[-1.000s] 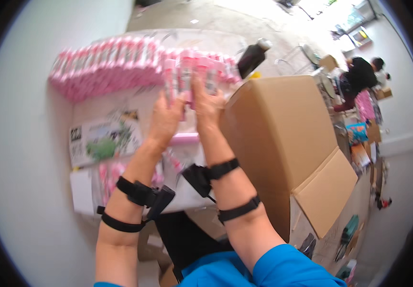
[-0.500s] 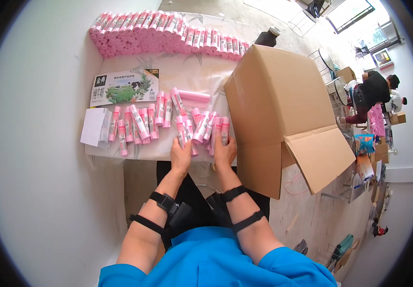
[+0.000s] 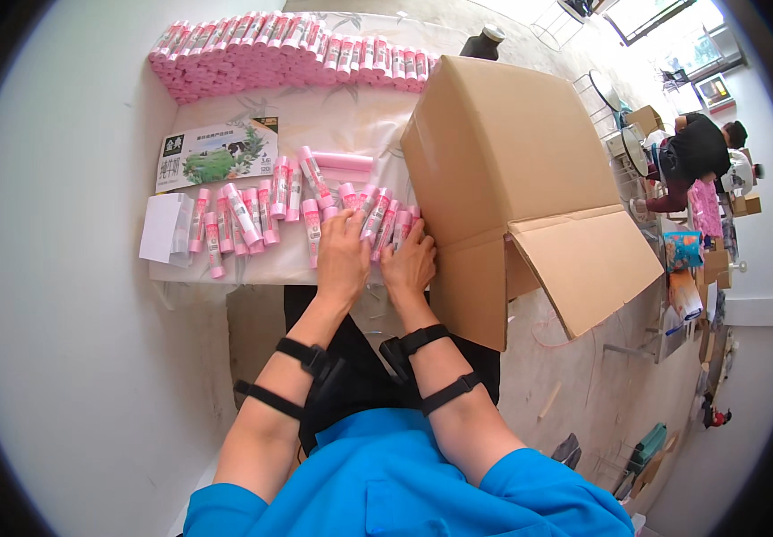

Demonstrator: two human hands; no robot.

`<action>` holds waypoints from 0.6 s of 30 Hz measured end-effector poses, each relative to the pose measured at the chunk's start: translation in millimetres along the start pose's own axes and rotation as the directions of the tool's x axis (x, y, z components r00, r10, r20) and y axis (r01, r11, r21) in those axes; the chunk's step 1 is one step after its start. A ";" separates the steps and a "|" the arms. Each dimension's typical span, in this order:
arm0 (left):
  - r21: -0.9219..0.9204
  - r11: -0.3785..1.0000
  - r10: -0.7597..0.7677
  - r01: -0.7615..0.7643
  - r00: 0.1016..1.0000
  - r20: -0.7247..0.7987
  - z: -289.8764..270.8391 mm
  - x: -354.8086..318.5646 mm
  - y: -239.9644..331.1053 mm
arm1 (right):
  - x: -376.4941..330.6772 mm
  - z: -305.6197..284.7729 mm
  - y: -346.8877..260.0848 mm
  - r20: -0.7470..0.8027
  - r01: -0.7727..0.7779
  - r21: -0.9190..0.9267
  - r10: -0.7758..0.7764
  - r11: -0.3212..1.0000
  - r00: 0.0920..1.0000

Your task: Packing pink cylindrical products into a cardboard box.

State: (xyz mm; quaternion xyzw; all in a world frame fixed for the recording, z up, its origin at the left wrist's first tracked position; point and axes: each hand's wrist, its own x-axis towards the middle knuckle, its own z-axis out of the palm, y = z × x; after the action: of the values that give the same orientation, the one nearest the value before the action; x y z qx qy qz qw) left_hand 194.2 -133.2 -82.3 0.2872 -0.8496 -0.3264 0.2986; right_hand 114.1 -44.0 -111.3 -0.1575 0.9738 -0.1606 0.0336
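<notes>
Tabletop (image 3: pixel 342 119) pink tubes (image 3: pixel 377 217) touch left hand (image 3: pixel 344 258) and right hand (image 3: pixel 409 264), grip half-curled, hold unclear.

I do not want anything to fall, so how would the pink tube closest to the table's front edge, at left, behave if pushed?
The pink tube would probably roll when pushed sideways, as its body looks round. Pushed lengthwise, it might slide off: its end nearly reaches the front edge of the table. It seems stiff, since it looks straight.
</notes>
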 end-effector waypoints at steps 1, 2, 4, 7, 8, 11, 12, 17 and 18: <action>0.071 0.994 0.079 -0.085 0.993 0.084 9.8 3.1 -4.2 | -1.3 -0.1 0.4 0.014 0.019 -0.004 -0.019 1.000 1.000; 0.134 0.976 0.150 -0.174 0.974 0.171 18.8 3.1 -7.4 | -2.6 -0.6 1.2 0.028 0.038 -0.007 -0.037 0.999 0.999; 0.169 0.961 0.184 -0.218 0.963 0.196 34.6 2.2 -2.6 | -6.6 -1.3 7.4 0.053 0.069 0.033 -0.070 0.997 0.996; 0.258 0.966 -0.041 -0.021 0.971 0.234 50.5 -4.6 1.4 | -4.1 -0.6 13.9 0.079 0.076 0.117 -0.086 0.990 0.993; 0.241 0.970 -0.083 0.030 0.974 0.211 54.0 -6.5 0.9 | -3.0 0.3 15.3 0.083 0.057 0.163 -0.071 0.985 0.994; 0.184 0.976 -0.158 0.114 0.955 0.249 52.5 -9.6 -5.2 | 0.0 -3.0 2.9 0.019 0.018 0.128 -0.021 0.992 1.000; 0.137 0.980 -0.180 0.143 0.933 0.313 50.9 -11.1 -7.6 | 3.2 -7.5 -2.2 0.024 0.017 0.129 -0.021 0.992 0.999; -0.029 0.990 -0.125 0.136 0.964 0.234 39.1 -17.1 -5.8 | 16.3 -7.0 -10.6 0.122 -0.015 -0.041 0.020 0.999 0.992; -0.150 0.969 -0.162 0.197 0.962 0.220 34.2 -14.1 1.0 | 16.9 -3.9 -7.3 0.121 -0.016 -0.040 0.021 0.999 0.992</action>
State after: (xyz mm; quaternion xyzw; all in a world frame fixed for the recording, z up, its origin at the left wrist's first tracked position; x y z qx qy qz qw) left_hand 179.4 -109.9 -106.9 0.3012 -0.8154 -0.4515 0.2014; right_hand 99.9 -54.7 -105.5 -0.1587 0.9743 -0.1312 0.0913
